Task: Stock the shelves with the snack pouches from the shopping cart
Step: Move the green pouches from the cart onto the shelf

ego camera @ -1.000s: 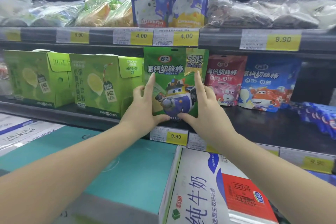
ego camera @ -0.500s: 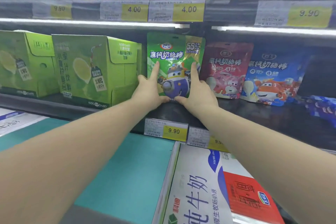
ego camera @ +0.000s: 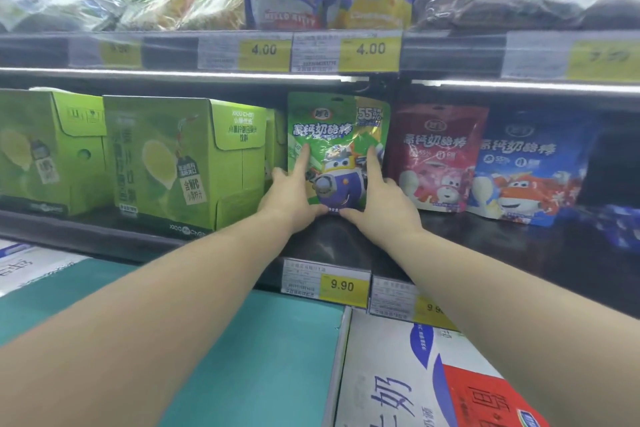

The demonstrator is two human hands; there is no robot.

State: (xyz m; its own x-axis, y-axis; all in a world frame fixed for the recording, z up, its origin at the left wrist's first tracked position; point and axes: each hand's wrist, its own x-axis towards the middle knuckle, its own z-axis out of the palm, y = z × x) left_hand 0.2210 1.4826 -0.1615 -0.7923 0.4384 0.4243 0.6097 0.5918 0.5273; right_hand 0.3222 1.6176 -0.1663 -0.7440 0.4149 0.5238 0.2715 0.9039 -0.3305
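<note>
Index fingers laid flat up the front of the green pouch (ego camera: 337, 149), thumbs pinched under its bottom edge: left hand (ego camera: 294, 194) and right hand (ego camera: 379, 199) both grasping it. Held upright on the dark middle shelf (ego camera: 485, 243), just right of the green cartons (ego camera: 180, 163), touching or nearly touching the red pouch (ego camera: 438, 156) on its right. Beyond that, a blue pouch (ego camera: 526, 166). Near, below the shelf lip, a 9.90 price tag (ego camera: 343, 286).

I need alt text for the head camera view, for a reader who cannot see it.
Two bare hands, left hand and right hand, hold a green snack pouch upright on a dark shelf, between green drink cartons and a red pouch with a blue pouch beside it. Yellow price tags line the shelf edges.
</note>
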